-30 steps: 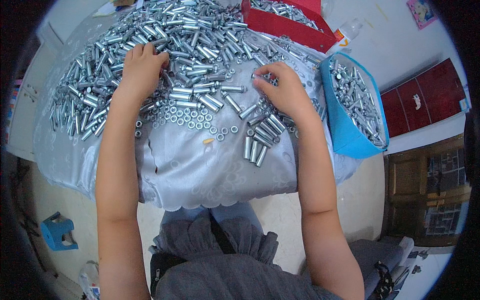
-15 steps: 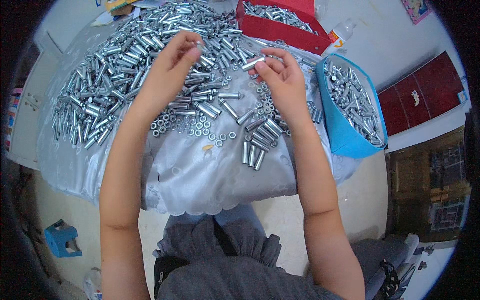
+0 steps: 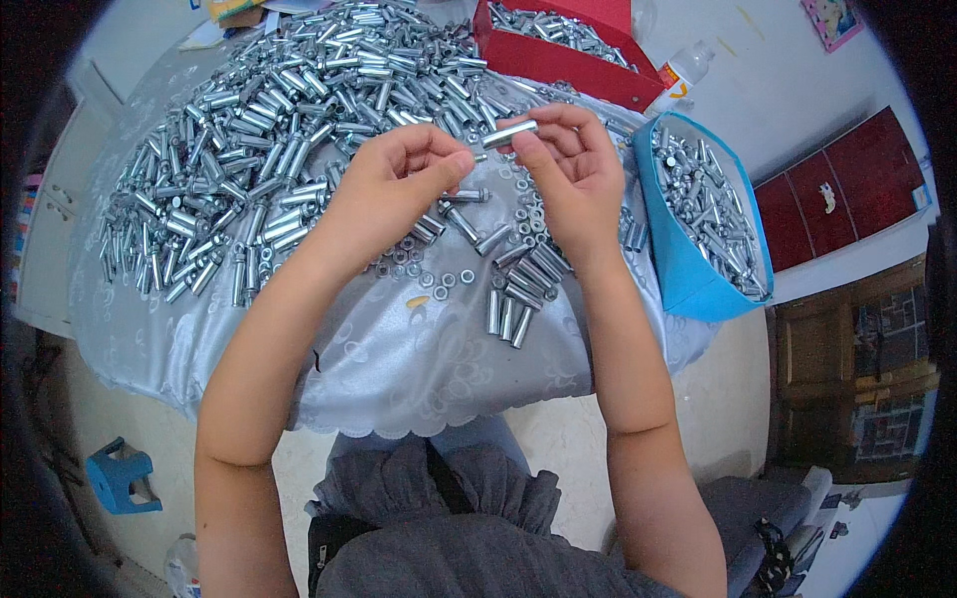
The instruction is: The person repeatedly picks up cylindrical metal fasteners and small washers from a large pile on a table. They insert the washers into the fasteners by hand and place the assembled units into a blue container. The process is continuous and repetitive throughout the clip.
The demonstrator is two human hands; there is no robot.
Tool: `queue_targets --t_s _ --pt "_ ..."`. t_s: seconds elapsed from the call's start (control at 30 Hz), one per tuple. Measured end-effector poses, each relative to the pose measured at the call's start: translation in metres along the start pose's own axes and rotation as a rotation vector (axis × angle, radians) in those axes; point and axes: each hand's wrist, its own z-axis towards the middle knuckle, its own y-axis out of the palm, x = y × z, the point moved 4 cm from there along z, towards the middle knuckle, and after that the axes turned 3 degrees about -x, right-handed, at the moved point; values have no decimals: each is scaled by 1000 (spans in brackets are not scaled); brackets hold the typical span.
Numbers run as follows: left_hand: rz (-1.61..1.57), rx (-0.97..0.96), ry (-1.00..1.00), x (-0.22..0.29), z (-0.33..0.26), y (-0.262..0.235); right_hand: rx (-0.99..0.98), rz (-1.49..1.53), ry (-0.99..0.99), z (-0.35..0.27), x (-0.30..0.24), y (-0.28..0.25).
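My right hand (image 3: 578,169) pinches a shiny metal sleeve (image 3: 509,134) between thumb and fingers, tilted slightly upward to the right. Just left of it, my left hand (image 3: 404,179) is closed, thumb against fingertips. A small metal piece (image 3: 480,158) pokes out of that pinch toward the sleeve; the rest is hidden by the fingers. The two hands are close but apart, above the table. Beneath them lie loose hex nuts (image 3: 441,292) and a small group of metal sleeves (image 3: 520,289). A large heap of bolts with sleeves (image 3: 269,120) spreads behind and left of my left hand.
A red box (image 3: 568,70) of metal parts stands at the back, beside a white bottle (image 3: 686,72). To the right sits a blue fabric bin (image 3: 703,289) full of bolts. A pale patterned cloth (image 3: 399,369) covers the table. On the floor at left is a blue stool (image 3: 122,478).
My left hand has come from the heap rightward and nearer to me, toward my right hand, with a small metal piece in its pinch. My right hand still holds the sleeve, now slightly lower.
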Motion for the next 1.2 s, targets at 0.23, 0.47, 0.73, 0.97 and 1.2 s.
queue_targets --t_s 0.23,0.47,0.73,0.97,1.2 --pt "-127 83 -23 -7 1 0 -19 5 3 0 5 2" --pt "-163 77 -54 -7 1 2 -25 16 42 -1 3 2" --pt "-277 26 -118 -9 0 6 -81 39 88 -1 4 2" --pt "-347 55 -226 -13 -2 9 -153 35 100 -5 9 12" --pt "-409 -116 -296 -13 -4 15 -277 13 108 -11 20 23"
